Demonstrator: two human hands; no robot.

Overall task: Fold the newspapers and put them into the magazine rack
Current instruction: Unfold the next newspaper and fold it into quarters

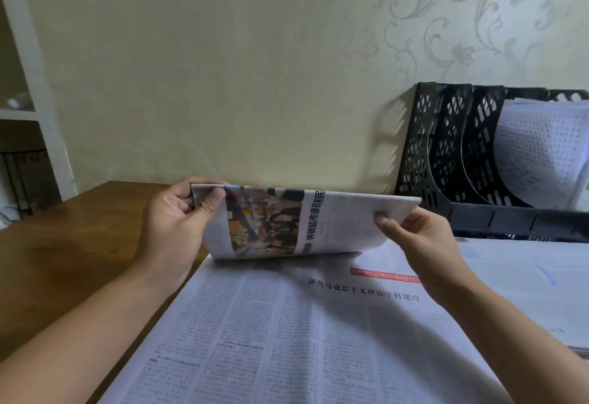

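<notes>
Patterned cream wallpaper (223, 69) is recorded behind a brown wooden table (63, 244), with a white shelf unit (35, 110) at nine o'clock.

One open newspaper (302, 340) is noted lying flat across the table from centre to six o'clock. A further stack of papers (526, 282) is seen at four o'clock; its count cannot be told.

One black magazine rack (446, 161) is observed at two o'clock against the wall, its dividers perforated. Three dividers are counted in view; the right end is cut by the frame edge. One curved paper (541, 155) is already lodged in the rightmost visible slot; the two slots nearer the hands appear unoccupied.

One folded newspaper (287, 222) is held just above the flat sheet, near centre, its long axis running nine to three o'clock, folded edge downward. The left hand (178, 215) is clamped on its upper left corner, thumb in front. The right hand (424, 235) pinches its upper right edge, thumb on the near face.

Both hands are occupied with the same item. The rack lies toward two o'clock from the fold, and the right hand is judged the nearer to it. It is assessed that the long axis would need turning toward the slots before insertion, the slots opening toward the viewer
</notes>
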